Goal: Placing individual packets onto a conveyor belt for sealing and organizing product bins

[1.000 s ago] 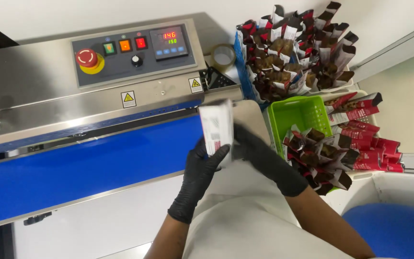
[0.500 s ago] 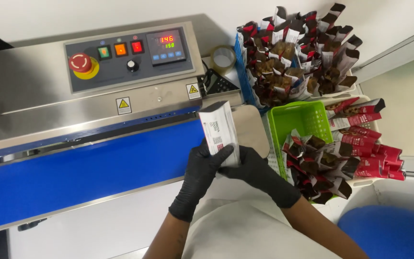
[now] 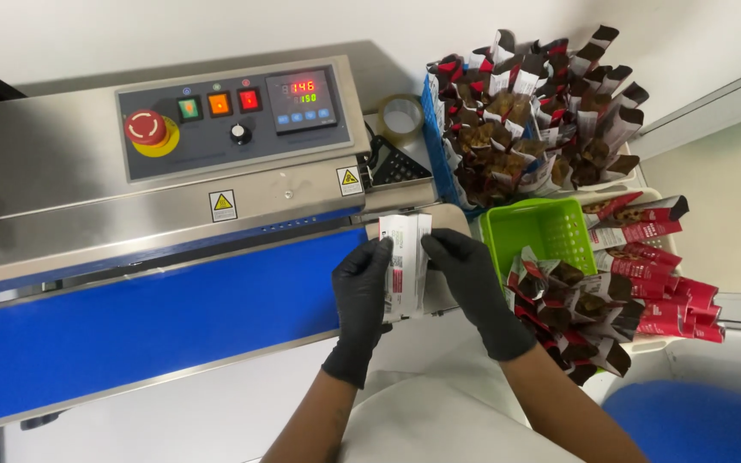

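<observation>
Two gloved hands' fingers pinch a pouch over the blue belt, white wall behind.

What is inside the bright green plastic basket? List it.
The green plastic basket shows mostly bare mesh floor at its back. Open brown-and-red snack pouches lean out over its front edge, covering that part, so what lies under them cannot be seen.

Two black-gloved hands meet at chest height: the left hand curls its fingers inward, thumb apparently tucked behind, while the right hand pinches from the opposite side, both bare forearms angling up from below.
</observation>
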